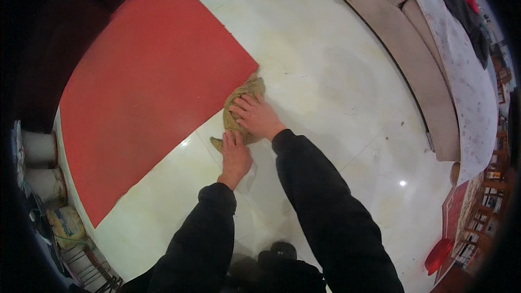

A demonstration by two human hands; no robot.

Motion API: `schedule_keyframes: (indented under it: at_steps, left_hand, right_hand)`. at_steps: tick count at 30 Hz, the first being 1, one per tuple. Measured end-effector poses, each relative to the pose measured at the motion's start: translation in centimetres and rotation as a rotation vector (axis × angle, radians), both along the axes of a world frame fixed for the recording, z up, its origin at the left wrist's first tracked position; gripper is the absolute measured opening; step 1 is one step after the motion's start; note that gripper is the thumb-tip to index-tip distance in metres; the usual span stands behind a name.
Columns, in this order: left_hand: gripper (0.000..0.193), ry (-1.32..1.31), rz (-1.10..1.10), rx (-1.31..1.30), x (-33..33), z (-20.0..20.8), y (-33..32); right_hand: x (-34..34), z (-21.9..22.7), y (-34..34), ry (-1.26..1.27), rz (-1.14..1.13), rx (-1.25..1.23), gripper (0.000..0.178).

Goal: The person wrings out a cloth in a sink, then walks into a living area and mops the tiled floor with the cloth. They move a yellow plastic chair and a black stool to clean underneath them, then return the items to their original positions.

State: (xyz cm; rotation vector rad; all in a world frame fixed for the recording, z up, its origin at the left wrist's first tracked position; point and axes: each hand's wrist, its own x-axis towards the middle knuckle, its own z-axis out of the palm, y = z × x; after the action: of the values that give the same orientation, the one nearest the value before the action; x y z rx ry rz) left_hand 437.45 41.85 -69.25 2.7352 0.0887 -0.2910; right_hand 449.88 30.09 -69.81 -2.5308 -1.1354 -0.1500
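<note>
Olive-brown cloth [230,121], bunched and rumpled, lies on the pale, glossy tiled floor [347,108] right along the edge of a big red mat [146,92], close to the mat's nearest corner. Its upper end reaches that corner; a small pointed flap sticks out at its lower left.

Both hands are on it. The right hand [258,118] lies across the middle of the cloth from the right, its grip open, fingers slightly apart and laid over the folds rather than closed round them. The left hand [236,160] touches the lower end, fingers close together and pointing away from the body — whether its grip pinches the fabric or only presses on it, I cannot tell. Black sleeves [331,201] cover both forearms down to the wrists.

Off to the right stands a beige sofa [391,38], with a whitish cover [461,87] draped over its end and a dark garment [461,16] on top. Below that, near the rim, are a patterned red rug [453,211] and a bright red object [438,255] — too blurred to name. Along the left rim sit some rounded containers [39,149] and a wire rack [89,266].
</note>
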Motion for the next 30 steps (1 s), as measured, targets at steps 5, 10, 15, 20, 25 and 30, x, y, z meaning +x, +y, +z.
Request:
schedule_keyframes:
  at_steps: [5,10,15,20,25,30]
  left_hand:
    - [0.067,-0.034,-0.047,0.05,3.4,-0.5,-1.7]
    - [0.062,-0.124,-0.301,-0.226,6.6,-0.3,-5.0]
    - [0.058,-0.078,-0.598,-0.303,3.0,-1.6,-17.7]
    - [0.044,-0.109,-0.887,-0.379,-9.6,-0.1,-25.3]
    - [0.038,0.622,-0.629,-0.82,-16.5,3.3,-27.6]
    - [0.034,0.15,-0.107,-1.032,-11.4,6.4,-20.7]
  right_hand:
    - [1.6,-0.5,-1.4,-0.076,-0.184,0.035,0.041]
    - [4.3,-1.1,-10.7,0.064,-0.453,-0.226,0.048]
    - [-3.5,-0.9,-25.3,0.025,-0.668,-0.121,0.048]
    - [-21.9,2.0,-34.0,0.241,-0.984,-0.107,0.045]
    - [-30.6,7.1,-33.8,0.566,-0.958,0.263,0.033]
    - [-19.0,7.8,-26.6,0.131,-0.666,0.4,0.032]
